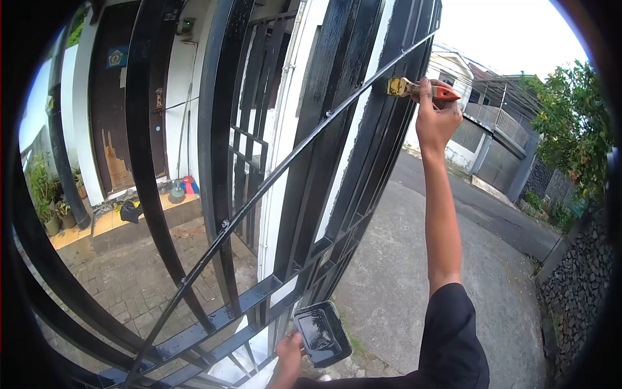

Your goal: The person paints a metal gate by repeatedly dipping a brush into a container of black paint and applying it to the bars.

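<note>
A paintbrush [400, 87] with yellowish bristles and a red-orange handle end is in my right hand [438, 117], raised at the upper right. Its bristles are at a dark bar of the black metal gate [324, 162]; whether they touch it is hard to tell. Low in the view, my left hand [289, 353] grips the edge of a black tray [322, 334] with dark, shiny paint inside. A thin diagonal rod [272, 178] crosses the gate's upright bars.
Behind the bars are a brown door [120, 97], a tiled step [103, 223], a broom [177, 191] and potted plants [52, 220]. On the right lie a concrete driveway [395, 272], a stone wall [580, 279] and a leafy tree [570, 129].
</note>
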Demonstrator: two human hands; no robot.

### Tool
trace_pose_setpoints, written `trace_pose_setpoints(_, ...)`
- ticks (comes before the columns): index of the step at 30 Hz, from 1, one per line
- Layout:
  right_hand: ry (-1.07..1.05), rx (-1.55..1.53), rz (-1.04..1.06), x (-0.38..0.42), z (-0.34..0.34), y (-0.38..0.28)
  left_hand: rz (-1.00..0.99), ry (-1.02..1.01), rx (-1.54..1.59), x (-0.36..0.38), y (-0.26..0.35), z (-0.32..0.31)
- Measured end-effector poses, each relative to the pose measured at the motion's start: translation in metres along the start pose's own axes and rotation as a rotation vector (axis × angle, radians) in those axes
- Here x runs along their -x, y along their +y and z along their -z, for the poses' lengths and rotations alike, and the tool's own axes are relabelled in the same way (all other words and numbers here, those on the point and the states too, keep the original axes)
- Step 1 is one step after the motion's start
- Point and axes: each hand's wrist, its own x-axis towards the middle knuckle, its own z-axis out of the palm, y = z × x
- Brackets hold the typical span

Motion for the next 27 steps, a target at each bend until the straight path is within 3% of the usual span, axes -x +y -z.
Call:
trace_pose_setpoints(4,-0.042,0.16,0.098,-0.001,0.007,0.002,-0.004,-0.002,0.003,-0.004,-0.004,-0.002)
trace_pose_setpoints(8,-0.036,0.104,0.156,0.0,0.014,-0.009,0.048,-0.005,-0.012,-0.006,-0.009,0.003)
trace_pose_setpoints(12,-0.022,-0.057,0.045,0.003,0.019,-0.019,0.06,0.004,-0.002,-0.018,-0.03,0.017)
trace_pose_setpoints(18,-0.239,0.022,0.014,0.008,0.01,0.0,0.069,-0.009,-0.02,-0.009,-0.026,0.012)
trace_pose_setpoints(20,-0.25,0.059,0.1,0.0,0.008,0.0,-0.089,-0.033,-0.027,-0.007,-0.032,0.013)
trace_pose_setpoints(23,-0.178,0.151,0.247,-0.015,0.01,-0.002,-0.082,0.024,-0.045,-0.001,-0.026,0.007)
trace_pose_setpoints(26,-0.069,0.046,0.289,-0.012,0.005,0.001,-0.093,-0.002,-0.004,0.009,-0.008,0.0)
trace_pose_setpoints(27,-0.074,0.05,0.198,-0.009,0.008,0.005,-0.09,-0.004,-0.006,0.012,-0.003,0.0)
